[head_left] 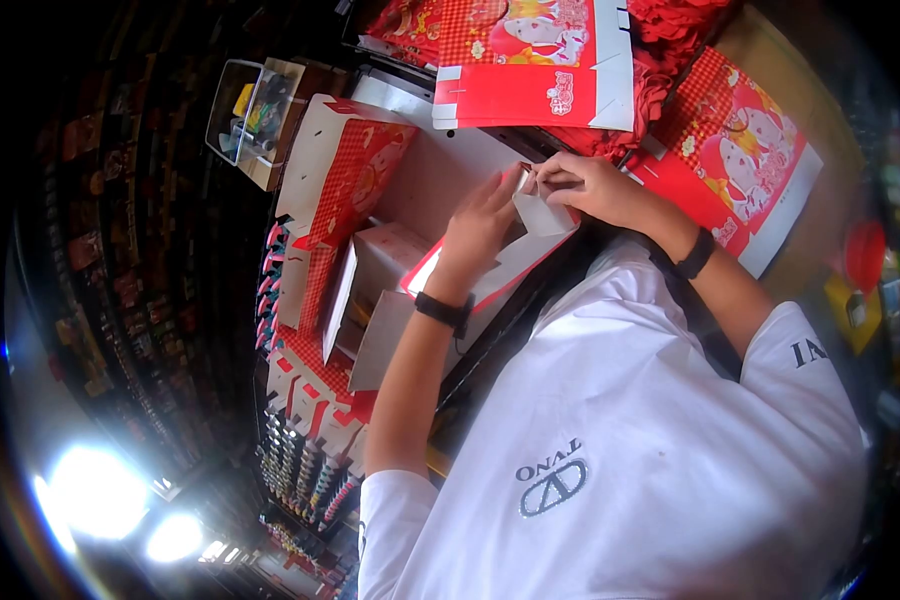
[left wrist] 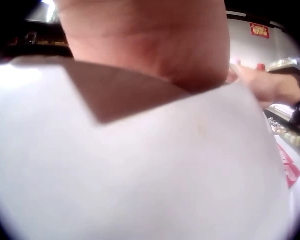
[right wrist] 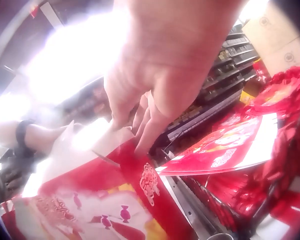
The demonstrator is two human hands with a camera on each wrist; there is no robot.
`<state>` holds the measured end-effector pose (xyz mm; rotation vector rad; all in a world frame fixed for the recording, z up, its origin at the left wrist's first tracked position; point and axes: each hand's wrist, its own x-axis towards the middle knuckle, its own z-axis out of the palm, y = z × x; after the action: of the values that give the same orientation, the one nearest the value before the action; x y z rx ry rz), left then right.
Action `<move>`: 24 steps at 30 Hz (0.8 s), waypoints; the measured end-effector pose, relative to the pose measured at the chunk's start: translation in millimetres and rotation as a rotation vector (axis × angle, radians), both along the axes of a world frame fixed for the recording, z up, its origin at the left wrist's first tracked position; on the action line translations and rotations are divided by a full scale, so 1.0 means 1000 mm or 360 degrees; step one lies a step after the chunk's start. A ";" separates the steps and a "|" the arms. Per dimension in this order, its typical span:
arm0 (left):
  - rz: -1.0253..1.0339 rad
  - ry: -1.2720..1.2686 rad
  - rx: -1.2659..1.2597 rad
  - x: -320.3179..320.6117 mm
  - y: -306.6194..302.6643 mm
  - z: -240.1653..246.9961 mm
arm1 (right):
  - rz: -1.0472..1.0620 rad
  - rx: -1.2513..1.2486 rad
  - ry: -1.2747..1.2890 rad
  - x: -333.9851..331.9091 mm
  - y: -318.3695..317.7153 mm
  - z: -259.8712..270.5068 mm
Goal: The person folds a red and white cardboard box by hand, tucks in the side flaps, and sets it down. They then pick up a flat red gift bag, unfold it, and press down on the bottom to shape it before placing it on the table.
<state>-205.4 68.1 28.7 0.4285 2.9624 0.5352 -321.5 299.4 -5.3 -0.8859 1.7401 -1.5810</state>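
Observation:
Both hands work at a corner of a red-and-white cardboard box [head_left: 552,217] with white inner faces. My left hand [head_left: 477,228] holds its upper edge, fingertips close to the right hand. In the left wrist view a white cardboard panel [left wrist: 155,165] covers the fingers. My right hand [head_left: 595,190] pinches the box's edge between thumb and bent fingers. From the right wrist, the right hand [right wrist: 155,85] has its fingertips on the red panel [right wrist: 135,157], which carries gold lettering and candy pictures.
Flat printed box sheets [head_left: 540,95] lie at the top over red crinkled packages [head_left: 660,75]. Another printed sheet [head_left: 735,155] lies to the right. Opened cardboard [head_left: 355,190] stands on the left, beside a clear bin [head_left: 255,115] of small items. Stocked shelves line the far left.

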 end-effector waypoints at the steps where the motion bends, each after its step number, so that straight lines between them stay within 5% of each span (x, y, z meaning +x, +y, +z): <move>1: -0.0022 0.0009 -0.0013 0.001 0.001 -0.002 | -0.0018 0.0000 -0.0025 0.001 0.000 0.001; 7: 0.0007 -0.0310 0.0657 -0.004 -0.010 -0.005 | -0.0059 0.0028 0.0253 0.015 -0.006 0.009; 13: 0.0470 -0.0898 0.1325 0.010 -0.037 -0.008 | -0.0041 0.0136 0.0109 0.020 -0.019 -0.005; 16: 0.0492 -0.0897 0.1404 0.023 -0.052 -0.007 | -0.0009 0.0193 0.0081 0.018 -0.020 -0.001; 24: 0.0590 -0.0483 0.0613 0.038 -0.017 -0.009 | 0.0119 0.0426 0.0419 0.024 -0.019 -0.001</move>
<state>-167.3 51.2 19.8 -0.1741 2.6439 1.1076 -297.1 280.4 -5.8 -1.0458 2.0177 -1.1888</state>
